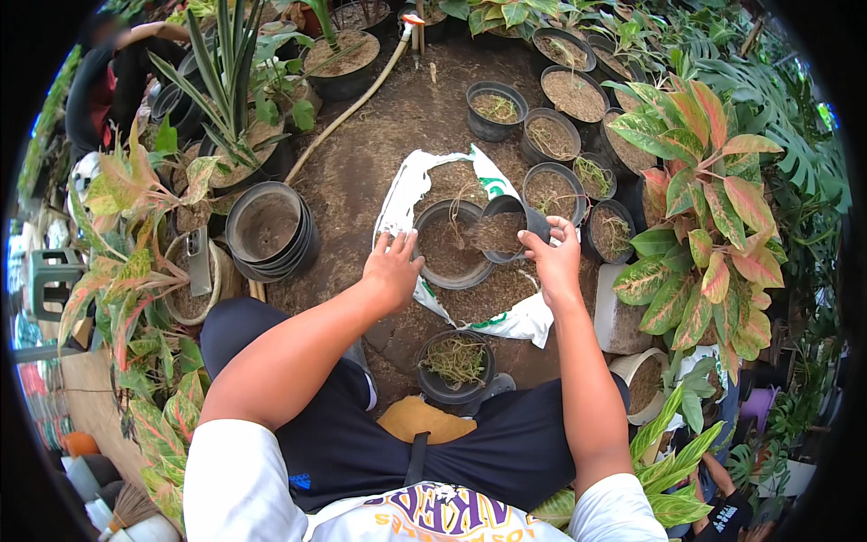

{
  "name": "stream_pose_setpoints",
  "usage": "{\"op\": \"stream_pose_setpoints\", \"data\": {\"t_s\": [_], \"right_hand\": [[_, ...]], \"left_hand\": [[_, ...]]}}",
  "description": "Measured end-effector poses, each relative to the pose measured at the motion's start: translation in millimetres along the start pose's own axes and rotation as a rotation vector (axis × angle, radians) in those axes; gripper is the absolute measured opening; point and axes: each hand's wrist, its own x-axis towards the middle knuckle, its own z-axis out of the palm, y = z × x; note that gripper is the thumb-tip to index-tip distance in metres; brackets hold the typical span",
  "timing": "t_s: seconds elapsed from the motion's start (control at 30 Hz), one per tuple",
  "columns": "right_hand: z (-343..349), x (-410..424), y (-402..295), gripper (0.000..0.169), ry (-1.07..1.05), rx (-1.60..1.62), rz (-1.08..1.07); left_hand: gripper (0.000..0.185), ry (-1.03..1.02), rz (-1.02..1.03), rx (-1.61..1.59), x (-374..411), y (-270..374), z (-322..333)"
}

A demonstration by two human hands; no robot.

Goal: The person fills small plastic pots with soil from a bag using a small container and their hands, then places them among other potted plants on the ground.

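Observation:
My right hand (557, 261) grips a small black plastic pot (536, 220) by its side and base. The pot is tipped on its side, mouth to the left, with brown soil mix (498, 232) at its mouth. Beneath that mouth sits a larger black pot (452, 283) holding soil and some thin dry stems. Around it is an opened white sack (408, 183) with green print and more soil mix inside. My left hand (393, 271) lies palm down with fingers apart at the sack's left edge, beside the larger pot; whether it touches the rim I cannot tell.
A black pot of green cuttings (455, 366) stands between my feet. Stacked black pots (271, 230) are at left, near a phone (198, 261) on a planter. Several potted cuttings (552, 135) line the right. A hose (352, 112) runs behind. Another person (95, 88) is far left.

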Motion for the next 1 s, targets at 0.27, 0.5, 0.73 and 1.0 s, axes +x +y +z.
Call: {"op": "stream_pose_setpoints", "data": {"t_s": [0.27, 0.5, 0.73, 1.0], "right_hand": [[11, -19, -10, 0.050, 0.138, -0.534, -0.541], [18, -30, -22, 0.047, 0.047, -0.380, -0.510], [18, -37, -18, 0.047, -0.062, -0.511, -0.740], [16, -42, -21, 0.045, -0.084, -0.528, -0.856]], "left_hand": [[0.073, 0.018, -0.019, -0.058, 2, -3, 8], [0.074, -0.003, -0.015, -0.029, 1, -3, 4], [0.081, 0.148, -0.018, 0.003, 6, -7, 15], [0.080, 0.125, -0.041, 0.021, -5, -13, 12]]}}
